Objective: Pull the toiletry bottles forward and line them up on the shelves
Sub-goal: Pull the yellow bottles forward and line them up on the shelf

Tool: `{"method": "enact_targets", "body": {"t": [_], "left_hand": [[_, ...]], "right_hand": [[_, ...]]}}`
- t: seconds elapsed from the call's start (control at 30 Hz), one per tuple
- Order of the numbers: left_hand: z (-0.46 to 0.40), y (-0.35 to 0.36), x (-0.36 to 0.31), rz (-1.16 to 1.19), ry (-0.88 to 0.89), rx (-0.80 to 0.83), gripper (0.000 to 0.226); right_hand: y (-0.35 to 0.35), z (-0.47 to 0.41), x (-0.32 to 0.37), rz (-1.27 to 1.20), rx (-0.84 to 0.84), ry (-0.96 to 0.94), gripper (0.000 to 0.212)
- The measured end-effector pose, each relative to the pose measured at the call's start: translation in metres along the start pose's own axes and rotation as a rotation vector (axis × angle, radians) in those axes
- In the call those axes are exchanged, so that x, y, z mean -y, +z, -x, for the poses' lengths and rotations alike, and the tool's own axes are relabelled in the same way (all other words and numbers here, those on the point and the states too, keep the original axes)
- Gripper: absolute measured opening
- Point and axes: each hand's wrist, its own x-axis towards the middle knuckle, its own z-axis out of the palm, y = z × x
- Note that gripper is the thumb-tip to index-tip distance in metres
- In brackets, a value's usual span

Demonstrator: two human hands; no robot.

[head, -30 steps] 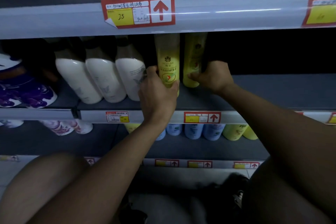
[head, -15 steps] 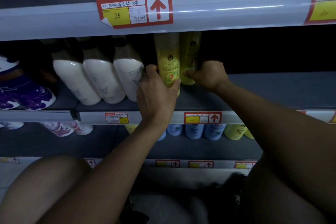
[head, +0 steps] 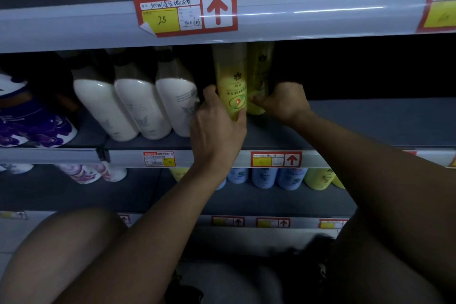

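On the middle shelf (head: pixel 370 121), one yellow bottle (head: pixel 230 81) is gripped by the left hand (head: pixel 217 126), its neighbouring yellow bottle (head: pixel 259 76) by the right hand (head: pixel 283 103).

I'm looking at the middle shelf (head: pixel 370 121), a grey board with a pale price rail. On it stand three white bottles (head: pixel 138 108) side by side, two yellow bottles (head: pixel 230 81) just right of them, one behind the other, and a purple-patterned container (head: pixel 32 128) at far left.
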Motion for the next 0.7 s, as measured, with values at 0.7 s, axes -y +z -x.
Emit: {"method": "enact_targets", "body": {"t": [0.7], "left_hand": [[0.001, 0.0023, 0.0002, -0.012, -0.009, -0.027, 0.063]], "right_hand": [[-0.003, 0.0045, 0.005, 0.039, 0.032, 0.008, 0.043]]}}
